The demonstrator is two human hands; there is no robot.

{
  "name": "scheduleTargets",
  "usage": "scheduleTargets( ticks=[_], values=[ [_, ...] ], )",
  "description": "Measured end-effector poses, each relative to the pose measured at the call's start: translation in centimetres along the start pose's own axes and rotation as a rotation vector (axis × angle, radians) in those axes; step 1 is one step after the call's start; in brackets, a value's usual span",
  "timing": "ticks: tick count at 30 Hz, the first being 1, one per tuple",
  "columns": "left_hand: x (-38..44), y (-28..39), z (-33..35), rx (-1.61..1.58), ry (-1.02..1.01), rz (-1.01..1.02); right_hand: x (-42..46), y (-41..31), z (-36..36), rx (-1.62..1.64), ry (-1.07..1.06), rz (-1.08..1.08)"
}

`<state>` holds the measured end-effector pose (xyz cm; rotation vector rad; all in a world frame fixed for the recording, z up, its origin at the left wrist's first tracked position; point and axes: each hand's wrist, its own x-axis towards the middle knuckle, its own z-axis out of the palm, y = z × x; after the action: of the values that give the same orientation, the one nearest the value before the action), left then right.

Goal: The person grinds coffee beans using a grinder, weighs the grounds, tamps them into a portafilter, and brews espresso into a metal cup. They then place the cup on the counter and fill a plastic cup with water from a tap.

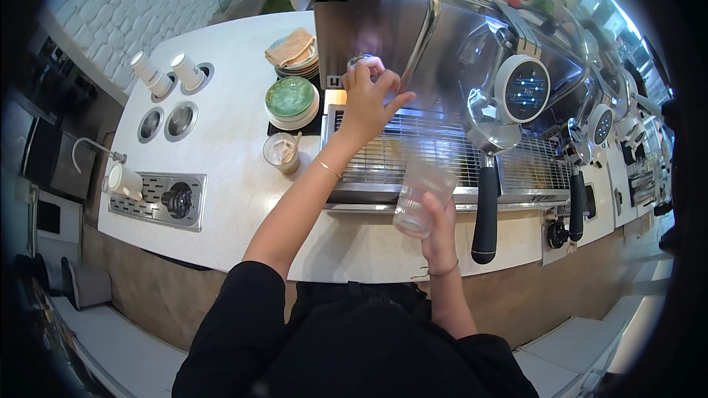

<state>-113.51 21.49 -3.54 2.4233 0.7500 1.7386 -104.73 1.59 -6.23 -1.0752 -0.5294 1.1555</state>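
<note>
My right hand (441, 232) is wrapped around a clear ribbed drinking glass (423, 199), tilted in front of the drip tray grate (426, 146) of an espresso machine. My left hand (369, 97) is raised against the machine's steel front panel (442, 27). Its fingers are bent, the thumb reaching right. By the fingertips sits a small shiny round fitting (359, 59); whether they grip it is hidden. A curved chrome pipe (430, 16) comes down beside this hand, its lower end close to the thumb. Pale haze hangs between the pipe and the glass.
Right of the glass, a portafilter's black handle (485, 215) juts over the counter edge. On the left stand a glass of brown-white liquid (282, 153), stacked plates (290, 97), folded cloths (290, 48), paper cup stacks (188, 72) and a pitcher rinser (157, 202) holding a white pitcher (125, 181).
</note>
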Motion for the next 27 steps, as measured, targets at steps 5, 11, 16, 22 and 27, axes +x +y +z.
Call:
scheduleTargets(
  ticks=[5,11,16,22,27],
  values=[
    [-1.5,3.6,-5.2,0.015,0.151,-0.094,3.4,-1.6,2.2,0.821,-0.217,0.404],
    [-13.0,8.0,-14.4,0.131,0.184,-0.427,6.2,-1.4,4.5,1.135,-0.319,0.508],
    [-28.9,14.5,-20.8,0.288,0.136,-0.956,5.0,-0.6,4.8,0.94,-0.262,0.518],
    [-35.8,26.6,-23.9,0.434,0.427,-1.313,-0.7,1.7,8.2,0.769,-0.257,0.562],
    [-38.9,31.6,-21.3,0.393,0.616,-1.356,-7.7,8.2,9.2,0.307,-0.532,0.498]
  ],
)
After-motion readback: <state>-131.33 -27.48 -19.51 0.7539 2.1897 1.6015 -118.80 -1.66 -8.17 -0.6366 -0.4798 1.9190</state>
